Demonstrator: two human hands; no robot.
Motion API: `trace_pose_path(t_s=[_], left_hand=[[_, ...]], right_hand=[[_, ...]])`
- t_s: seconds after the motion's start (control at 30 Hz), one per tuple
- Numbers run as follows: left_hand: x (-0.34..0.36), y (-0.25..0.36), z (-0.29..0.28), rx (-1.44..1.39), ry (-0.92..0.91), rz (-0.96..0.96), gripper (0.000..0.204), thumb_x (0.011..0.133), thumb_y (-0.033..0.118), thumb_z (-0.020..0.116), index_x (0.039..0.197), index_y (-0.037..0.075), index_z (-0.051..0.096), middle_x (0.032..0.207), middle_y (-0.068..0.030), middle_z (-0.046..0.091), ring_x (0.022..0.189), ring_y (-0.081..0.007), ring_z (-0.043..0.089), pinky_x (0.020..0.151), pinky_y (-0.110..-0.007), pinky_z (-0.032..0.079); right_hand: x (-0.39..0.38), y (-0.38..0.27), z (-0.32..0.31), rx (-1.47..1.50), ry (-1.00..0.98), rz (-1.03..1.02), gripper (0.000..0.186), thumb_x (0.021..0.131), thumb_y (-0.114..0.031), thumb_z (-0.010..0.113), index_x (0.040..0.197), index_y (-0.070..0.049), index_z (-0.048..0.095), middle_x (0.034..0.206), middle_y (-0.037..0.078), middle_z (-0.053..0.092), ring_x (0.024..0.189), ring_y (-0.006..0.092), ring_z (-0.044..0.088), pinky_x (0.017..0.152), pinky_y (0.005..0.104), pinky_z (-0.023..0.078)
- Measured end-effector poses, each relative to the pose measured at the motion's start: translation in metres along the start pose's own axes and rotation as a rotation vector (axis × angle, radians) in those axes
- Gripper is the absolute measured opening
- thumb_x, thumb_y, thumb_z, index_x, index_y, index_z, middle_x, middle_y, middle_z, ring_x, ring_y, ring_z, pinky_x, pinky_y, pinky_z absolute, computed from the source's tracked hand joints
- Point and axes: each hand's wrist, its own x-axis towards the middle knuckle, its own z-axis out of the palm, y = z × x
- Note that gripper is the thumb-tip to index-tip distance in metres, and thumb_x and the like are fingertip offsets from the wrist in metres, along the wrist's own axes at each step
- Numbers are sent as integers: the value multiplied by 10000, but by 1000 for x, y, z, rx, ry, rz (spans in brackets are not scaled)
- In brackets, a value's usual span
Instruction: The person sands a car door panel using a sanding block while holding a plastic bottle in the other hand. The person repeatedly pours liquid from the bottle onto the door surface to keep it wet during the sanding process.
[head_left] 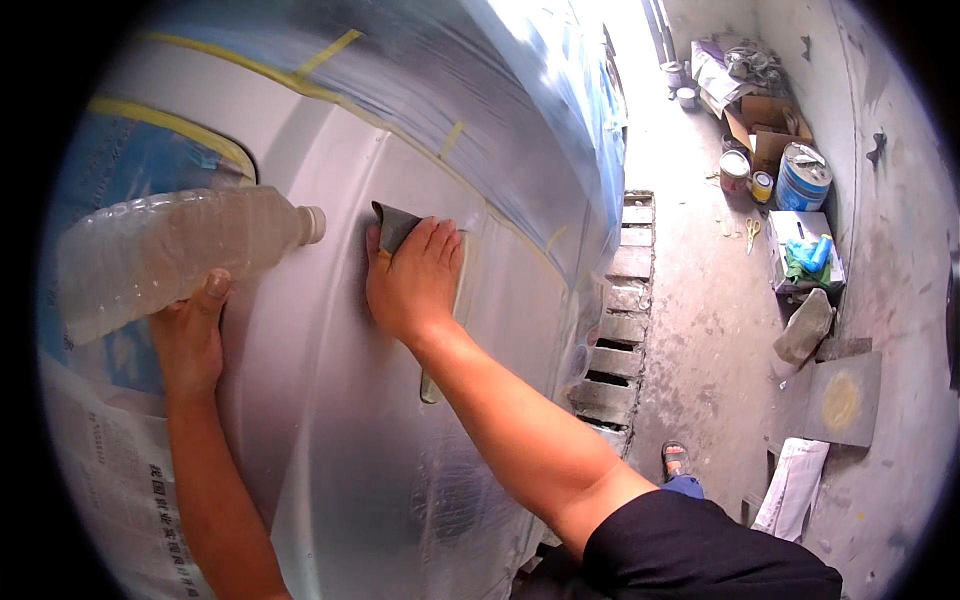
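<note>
My left hand (195, 330) grips a clear plastic bottle (170, 250) from below, with the thumb on its near side. The bottle lies almost level, its capped neck pointing right and tilted slightly up, close to the grey-white vehicle body panel (335, 390). Against this panel my right hand (418, 278) presses a folded piece of dark sandpaper (397, 226). One corner of the sandpaper curls up beyond the fingers; the rest is hidden under the palm. Just right of that hand runs a narrow recess in the panel, partly covered by the forearm.
Blue-tinted masking film (430, 90) with yellow tape (330, 52) covers the panel's upper area. Newspaper (120, 470) hangs lower left. A slatted drain cover (628, 262) runs along the floor. Paint cans (735, 172), a blue drum (803, 180), scissors (752, 232) and boards (845, 398) lie along the right wall.
</note>
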Motion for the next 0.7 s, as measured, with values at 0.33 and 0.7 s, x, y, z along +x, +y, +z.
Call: trace_pose_path(t_s=[0.33,0.7], left_hand=[[0,3,1,19,74,76,532,820,195,740,1233,-41,502,1175,-109,569,1080,-206,529,973,-327,396],[-1,6,0,-87,87,72,576,806,160,749,1268,-41,471,1179,-113,556,1089,-201,519,987,-321,392]], right_hand=[[12,-11,-6,211,-62,139,843,954,-483,411,1378,210,189,1456,416,154,1403,503,102,1167,506,62],[-37,-14,3,42,-113,-18,804,960,-433,407,1371,219,176,1446,434,135,1391,531,93,1160,533,48]])
